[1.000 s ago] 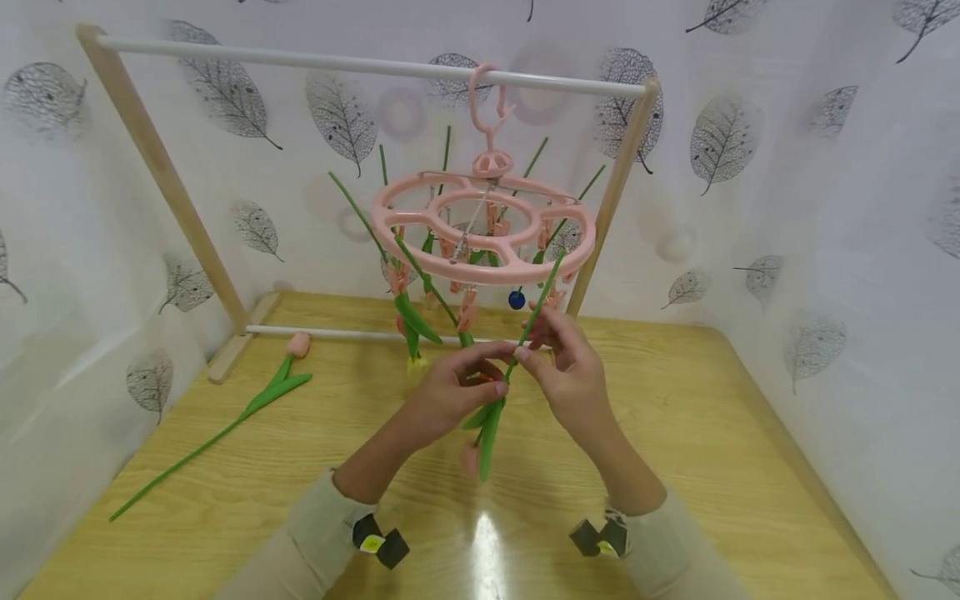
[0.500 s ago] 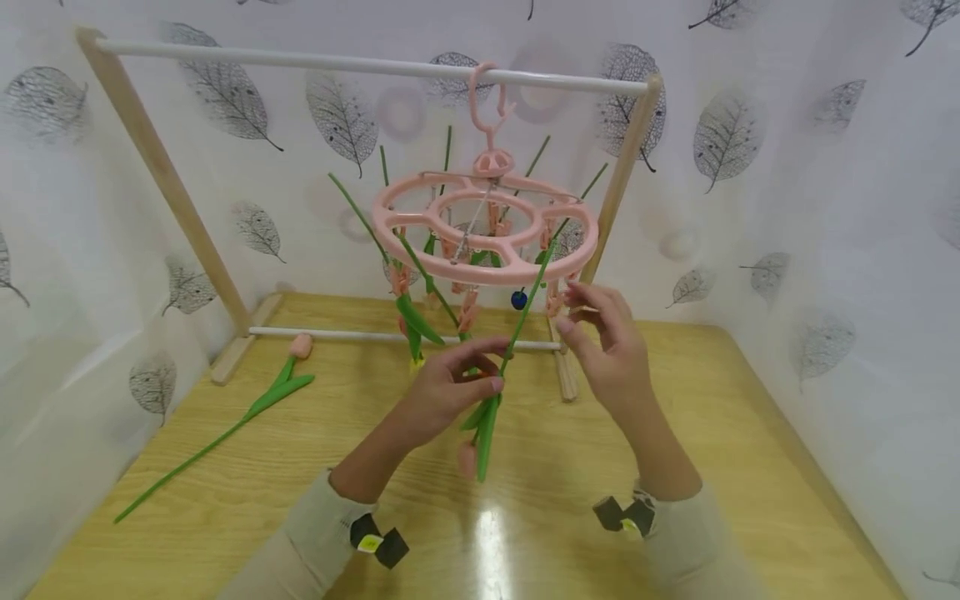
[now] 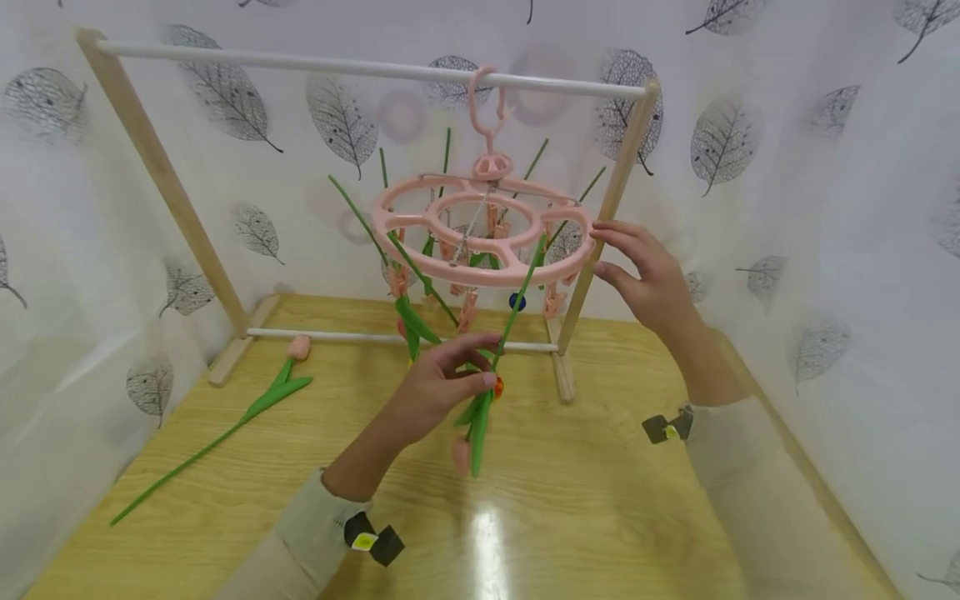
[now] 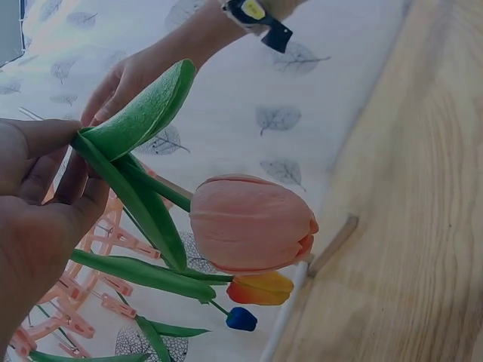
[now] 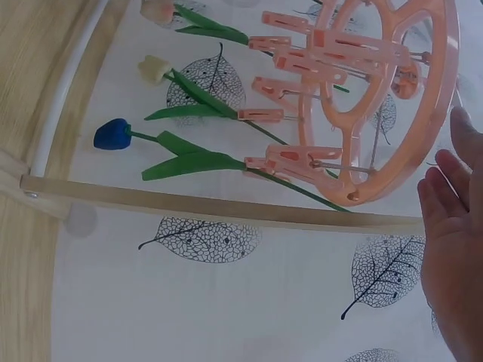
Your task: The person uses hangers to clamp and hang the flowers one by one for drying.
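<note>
My left hand (image 3: 427, 396) pinches the green stem of a pink artificial tulip (image 3: 462, 455) between thumb and fingers. Its bloom hangs down; its stem end rises past the front rim of a pink round clip hanger (image 3: 517, 272). In the left wrist view the pink bloom (image 4: 253, 226) and broad leaves fill the middle. My right hand (image 3: 652, 283) is at the hanger's right rim, fingers extended, fingertips touching or very near it. Several tulips hang bloom-down from the hanger's clips (image 5: 294, 162), among them a blue tulip (image 5: 113, 134), a cream tulip (image 5: 155, 69) and an orange-yellow tulip (image 4: 260, 288).
The hanger hooks over the white top bar (image 3: 360, 68) of a wooden-legged rack (image 3: 168, 183). Another pink tulip (image 3: 299, 347) lies on the wooden table (image 3: 637, 500) at left. Leaf-patterned curtain (image 3: 795, 208) surrounds the table.
My right hand has left the tulip stem and moved right and up to the hanger's right rim. My left hand keeps the tulip, shifted slightly left.
</note>
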`<control>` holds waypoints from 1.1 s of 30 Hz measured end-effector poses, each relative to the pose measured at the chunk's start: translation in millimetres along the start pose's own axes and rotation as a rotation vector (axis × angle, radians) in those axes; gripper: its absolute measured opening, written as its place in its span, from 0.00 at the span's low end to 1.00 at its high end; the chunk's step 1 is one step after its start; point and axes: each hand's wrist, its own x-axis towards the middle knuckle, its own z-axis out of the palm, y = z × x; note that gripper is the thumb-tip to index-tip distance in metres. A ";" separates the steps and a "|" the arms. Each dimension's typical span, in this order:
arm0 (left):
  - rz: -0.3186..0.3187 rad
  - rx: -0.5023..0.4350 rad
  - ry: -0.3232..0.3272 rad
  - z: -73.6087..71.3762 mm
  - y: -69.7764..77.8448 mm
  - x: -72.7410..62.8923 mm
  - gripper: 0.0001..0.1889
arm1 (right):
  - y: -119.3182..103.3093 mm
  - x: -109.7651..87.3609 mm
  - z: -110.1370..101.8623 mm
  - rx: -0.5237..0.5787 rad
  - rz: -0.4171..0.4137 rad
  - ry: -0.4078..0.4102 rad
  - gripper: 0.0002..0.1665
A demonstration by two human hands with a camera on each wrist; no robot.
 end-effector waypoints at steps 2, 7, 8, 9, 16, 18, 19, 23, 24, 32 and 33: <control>0.001 0.000 -0.005 -0.4 -0.1 0.1 0.25 | 2.5 3.8 1.6 0.026 -0.012 -0.028 0.26; 0.002 0.017 -0.009 -1.2 0.5 -0.4 0.24 | 3.4 7.5 8.4 0.085 -0.054 -0.062 0.22; 0.008 0.023 -0.011 -1.2 0.5 -0.6 0.24 | 3.3 7.4 10.1 0.089 -0.066 -0.063 0.20; 0.009 0.030 -0.012 -1.3 0.6 -0.7 0.24 | 2.2 7.1 11.7 0.095 -0.082 -0.061 0.20; 0.011 0.047 -0.006 -1.7 2.6 -1.6 0.23 | -8.3 4.0 24.8 0.104 -0.169 -0.056 0.20; 0.010 0.038 -0.008 -1.7 3.4 -1.6 0.23 | -11.9 4.0 28.4 0.105 -0.190 -0.060 0.20; 0.010 0.034 -0.008 -1.8 3.6 -1.7 0.23 | -13.5 3.8 30.2 0.107 -0.201 -0.062 0.20; 0.014 0.019 -0.012 -2.1 3.0 -1.4 0.23 | -18.5 3.5 37.6 0.112 -0.240 -0.068 0.21; 0.017 0.016 -0.012 -2.2 3.0 -1.4 0.23 | -19.6 3.3 39.3 0.116 -0.248 -0.071 0.21; 0.035 0.006 0.011 -6.6 4.4 -1.6 0.24 | -31.6 4.0 46.3 0.135 -0.269 -0.086 0.21; 0.035 0.006 0.017 -7.3 4.9 -1.9 0.23 | -32.9 4.3 47.0 0.135 -0.270 -0.088 0.21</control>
